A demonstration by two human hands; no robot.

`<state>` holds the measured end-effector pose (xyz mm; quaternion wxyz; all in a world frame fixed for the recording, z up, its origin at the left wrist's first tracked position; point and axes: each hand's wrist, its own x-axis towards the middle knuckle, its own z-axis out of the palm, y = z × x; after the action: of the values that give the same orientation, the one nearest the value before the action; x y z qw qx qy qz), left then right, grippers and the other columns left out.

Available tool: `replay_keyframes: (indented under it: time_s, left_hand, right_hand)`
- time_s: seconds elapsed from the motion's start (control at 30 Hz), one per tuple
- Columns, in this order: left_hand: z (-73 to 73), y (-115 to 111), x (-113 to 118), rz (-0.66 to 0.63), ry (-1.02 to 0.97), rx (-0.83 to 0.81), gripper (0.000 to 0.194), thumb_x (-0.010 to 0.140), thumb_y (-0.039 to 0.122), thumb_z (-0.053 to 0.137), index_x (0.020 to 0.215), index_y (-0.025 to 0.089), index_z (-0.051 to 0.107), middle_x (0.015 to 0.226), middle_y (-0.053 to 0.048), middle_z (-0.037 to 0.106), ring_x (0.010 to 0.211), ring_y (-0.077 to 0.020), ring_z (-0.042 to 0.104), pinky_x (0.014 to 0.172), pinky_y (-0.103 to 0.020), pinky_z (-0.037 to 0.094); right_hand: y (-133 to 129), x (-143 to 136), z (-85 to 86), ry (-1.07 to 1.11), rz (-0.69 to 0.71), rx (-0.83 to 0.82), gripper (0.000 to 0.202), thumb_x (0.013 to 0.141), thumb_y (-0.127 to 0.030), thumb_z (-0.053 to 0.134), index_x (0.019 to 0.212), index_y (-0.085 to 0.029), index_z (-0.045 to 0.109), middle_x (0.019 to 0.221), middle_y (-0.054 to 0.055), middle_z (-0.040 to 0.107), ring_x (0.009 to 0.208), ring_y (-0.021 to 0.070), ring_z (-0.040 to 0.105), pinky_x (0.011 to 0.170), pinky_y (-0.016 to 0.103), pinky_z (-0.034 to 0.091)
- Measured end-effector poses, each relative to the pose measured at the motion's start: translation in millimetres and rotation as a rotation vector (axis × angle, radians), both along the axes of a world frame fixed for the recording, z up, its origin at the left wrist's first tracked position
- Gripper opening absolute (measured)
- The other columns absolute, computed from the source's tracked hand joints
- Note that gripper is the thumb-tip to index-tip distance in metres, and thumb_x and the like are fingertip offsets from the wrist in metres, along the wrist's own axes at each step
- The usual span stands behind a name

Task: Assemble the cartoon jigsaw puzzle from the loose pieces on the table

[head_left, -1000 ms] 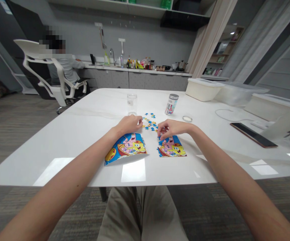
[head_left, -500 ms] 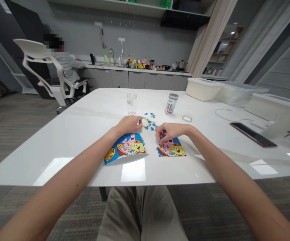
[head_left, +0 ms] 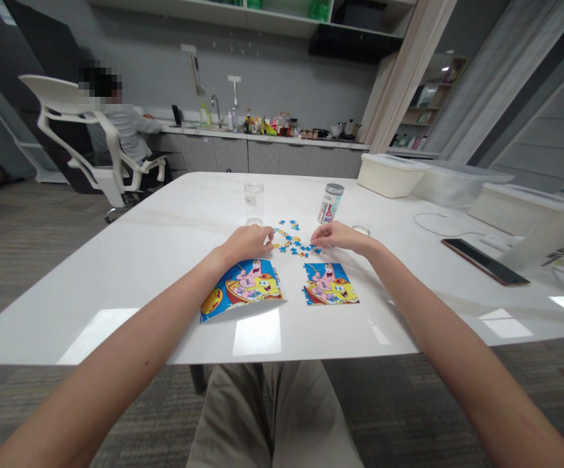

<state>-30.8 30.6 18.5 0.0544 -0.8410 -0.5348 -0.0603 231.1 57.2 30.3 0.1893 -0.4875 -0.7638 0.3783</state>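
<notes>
Several loose puzzle pieces (head_left: 294, 242) lie between my two hands. My left hand (head_left: 253, 242) rests at their left edge, fingers curled together; what they hold, if anything, is too small to tell. At the right edge of the pieces, my right hand (head_left: 333, 235) has its fingertips pinched down over blue pieces, and I cannot make out whether one is held. A joined block of puzzle (head_left: 331, 284) with cartoon figures lies flat below my right hand. To its left is a curved picture sheet (head_left: 247, 286) with the same figures, partly under my left forearm.
Behind the pieces stand a clear jar (head_left: 254, 200) and a silver-lidded canister (head_left: 331, 203). A round lid (head_left: 360, 230) lies behind my right hand. Farther right are a phone (head_left: 484, 261), a cable and storage boxes (head_left: 392, 174). A person sits on a white chair (head_left: 111, 143) at back left.
My right hand has moved up and away from the joined puzzle block to the loose pieces, uncovering the block. My left hand has stayed nearly in place. The view has shifted slightly.
</notes>
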Motion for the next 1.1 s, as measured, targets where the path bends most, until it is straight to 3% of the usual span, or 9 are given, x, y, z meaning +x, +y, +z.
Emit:
replay_keyframes:
  time_s: [0.13, 0.23, 0.37, 0.47, 0.8, 1.0, 1.1]
  left_hand:
    - [2.1, 0.4, -4.1, 0.018, 0.067, -0.001, 0.032, 0.086, 0.027, 0.045, 0.11, 0.022, 0.064, 0.099, -0.008, 0.07, 0.09, -0.0225, 0.065, 0.076, -0.03, 0.047]
    - [3.5, -0.6, -5.8, 0.006, 0.097, 0.005, 0.033, 0.087, 0.031, 0.043, 0.107, 0.021, 0.067, 0.098, -0.009, 0.071, 0.089, -0.023, 0.065, 0.075, -0.031, 0.047]
    - [5.0, -2.6, -4.1, -0.02, 0.082, -0.009, 0.037, 0.09, 0.04, 0.041, 0.105, 0.023, 0.07, 0.097, -0.008, 0.071, 0.09, -0.0227, 0.065, 0.076, -0.031, 0.046]
    - [5.1, -2.1, -2.9, -0.047, 0.058, -0.045, 0.038, 0.09, 0.045, 0.042, 0.105, 0.024, 0.071, 0.098, -0.007, 0.071, 0.092, -0.0216, 0.064, 0.079, -0.03, 0.046]
    - [-3.3, 3.1, -1.5, -0.041, 0.094, -0.032, 0.033, 0.091, 0.035, 0.04, 0.108, 0.022, 0.065, 0.092, -0.009, 0.07, 0.085, -0.0234, 0.066, 0.073, -0.032, 0.047]
    - [-6.5, 2.0, 1.6, -0.013, 0.083, -0.028, 0.033, 0.09, 0.037, 0.04, 0.109, 0.022, 0.061, 0.089, -0.01, 0.07, 0.084, -0.027, 0.067, 0.072, -0.035, 0.048]
    - [-8.1, 2.1, 1.6, -0.019, 0.085, -0.025, 0.032, 0.09, 0.036, 0.039, 0.108, 0.022, 0.061, 0.089, -0.01, 0.07, 0.084, -0.0278, 0.067, 0.072, -0.036, 0.048]
  right_hand:
    - [4.1, 1.0, -3.5, -0.215, -0.101, 0.143, 0.011, 0.074, -0.02, 0.065, 0.08, -0.013, 0.072, 0.076, 0.004, 0.072, 0.066, 0.0127, 0.061, 0.063, 0.022, 0.045]
    - [6.4, 1.4, -7.3, -0.394, -0.142, 0.274, 0.011, 0.076, -0.017, 0.063, 0.079, -0.015, 0.073, 0.082, 0.003, 0.074, 0.075, 0.0144, 0.065, 0.069, 0.021, 0.046]
    - [6.9, -0.2, -10.5, -0.458, -0.141, 0.315, 0.014, 0.08, -0.016, 0.06, 0.086, -0.015, 0.073, 0.089, 0.005, 0.074, 0.081, 0.0152, 0.065, 0.072, 0.02, 0.045]
    - [9.4, -1.7, -15.4, -0.425, -0.126, 0.303, 0.016, 0.083, -0.017, 0.058, 0.088, -0.014, 0.073, 0.091, 0.006, 0.074, 0.082, 0.0155, 0.064, 0.072, 0.02, 0.045]
    - [29.9, -3.2, -36.1, -0.164, -0.071, 0.232, 0.033, 0.094, -0.023, 0.036, 0.076, -0.014, 0.062, 0.079, 0.005, 0.065, 0.071, 0.0148, 0.056, 0.073, 0.026, 0.043]
    - [14.9, 2.0, -40.1, -0.112, -0.078, 0.256, 0.034, 0.095, -0.026, 0.031, 0.084, -0.015, 0.061, 0.087, 0.004, 0.064, 0.081, 0.0153, 0.057, 0.079, 0.027, 0.043]
    - [2.8, 2.2, -44.1, -0.074, -0.144, 0.318, 0.025, 0.092, -0.023, 0.038, 0.086, -0.016, 0.061, 0.094, 0.005, 0.064, 0.088, 0.0163, 0.058, 0.083, 0.027, 0.042]
